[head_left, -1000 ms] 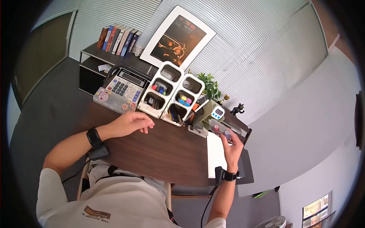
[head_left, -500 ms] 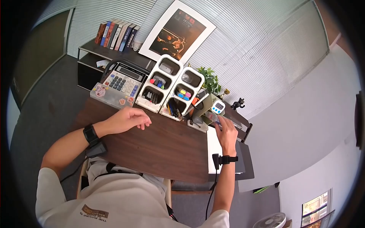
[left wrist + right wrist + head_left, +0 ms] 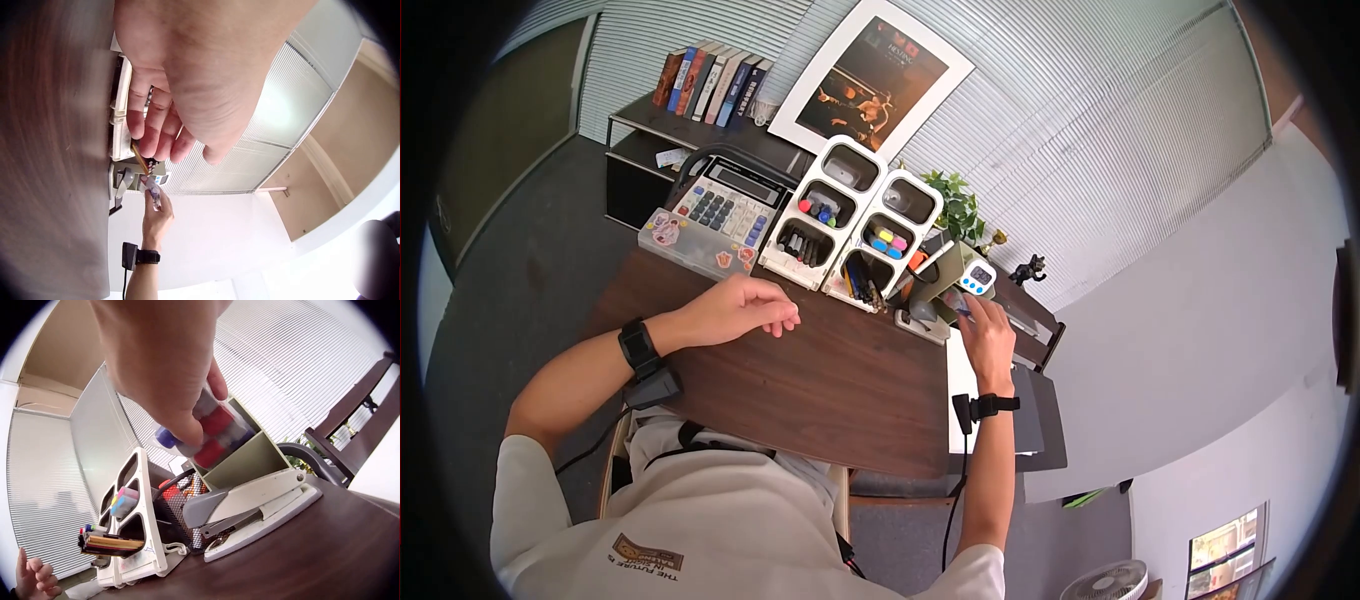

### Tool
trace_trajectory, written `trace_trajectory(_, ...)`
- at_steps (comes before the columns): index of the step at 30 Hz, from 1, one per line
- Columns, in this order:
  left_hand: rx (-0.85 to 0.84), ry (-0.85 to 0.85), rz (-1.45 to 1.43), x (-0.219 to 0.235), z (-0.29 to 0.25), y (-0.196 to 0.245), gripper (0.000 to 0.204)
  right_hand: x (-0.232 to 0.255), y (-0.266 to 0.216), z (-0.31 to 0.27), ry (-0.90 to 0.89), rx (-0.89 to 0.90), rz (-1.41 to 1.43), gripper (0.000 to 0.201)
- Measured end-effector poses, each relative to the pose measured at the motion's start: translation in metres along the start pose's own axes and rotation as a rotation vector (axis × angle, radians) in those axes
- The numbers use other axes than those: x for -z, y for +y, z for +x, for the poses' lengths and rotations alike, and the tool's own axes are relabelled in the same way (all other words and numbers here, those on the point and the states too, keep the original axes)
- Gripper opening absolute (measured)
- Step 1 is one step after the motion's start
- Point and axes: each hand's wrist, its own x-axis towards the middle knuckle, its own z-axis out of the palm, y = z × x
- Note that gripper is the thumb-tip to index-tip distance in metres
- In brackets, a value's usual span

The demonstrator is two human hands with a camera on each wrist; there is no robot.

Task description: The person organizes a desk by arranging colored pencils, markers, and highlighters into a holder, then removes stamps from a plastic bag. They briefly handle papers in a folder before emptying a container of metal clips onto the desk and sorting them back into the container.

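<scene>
My right hand (image 3: 988, 345) pinches a clear pack (image 3: 215, 428) with red and blue small bottles showing inside, thumb on the near side. The pack sits at the opening of a green desk box (image 3: 259, 464), partly within its walls in the right wrist view. A white stapler (image 3: 256, 506) with a grey head stands on the desk just in front of that box. A white timer (image 3: 976, 278) sits on the box, close above the right fingers. My left hand (image 3: 750, 308) hovers over the desk's left part, fingers loosely bent and holding nothing.
Two white pen organizers (image 3: 788, 272) with markers and pencils stand mid-desk. Left of them are a calculator (image 3: 725, 212) and a clear stickered box (image 3: 690, 246). Beside the stapler is a black mesh holder (image 3: 195, 531). White paper (image 3: 962, 400) lies below the right arm.
My right hand has carried the pack forward and slightly left, from above the paper to the green box. The left hand has barely moved.
</scene>
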Motion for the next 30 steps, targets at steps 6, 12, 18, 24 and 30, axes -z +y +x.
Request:
trace_trajectory(6, -0.014, 0.003, 0.003, 0.0, 0.0, -0.001, 0.031, 0.001, -0.003, 0.002, -0.006, -0.074, 0.05, 0.039)
trace_trajectory(12, -0.008, -0.004, 0.011, -0.001, 0.001, -0.001, 0.031, 0.005, 0.004, 0.001, -0.006, -0.054, -0.021, 0.033)
trace_trajectory(18, 0.0, -0.006, 0.017, -0.001, -0.001, 0.001, 0.032, -0.008, 0.008, -0.008, -0.047, -0.059, 0.099, 0.016)
trace_trajectory(24, 0.027, -0.015, 0.017, -0.003, -0.001, 0.003, 0.032, 0.027, 0.022, -0.043, -0.075, -0.385, 0.238, 0.016)
trace_trajectory(30, 0.031, -0.015, 0.02, -0.004, -0.002, 0.003, 0.032, 0.048, 0.079, -0.175, -0.29, -0.762, 0.148, 0.03)
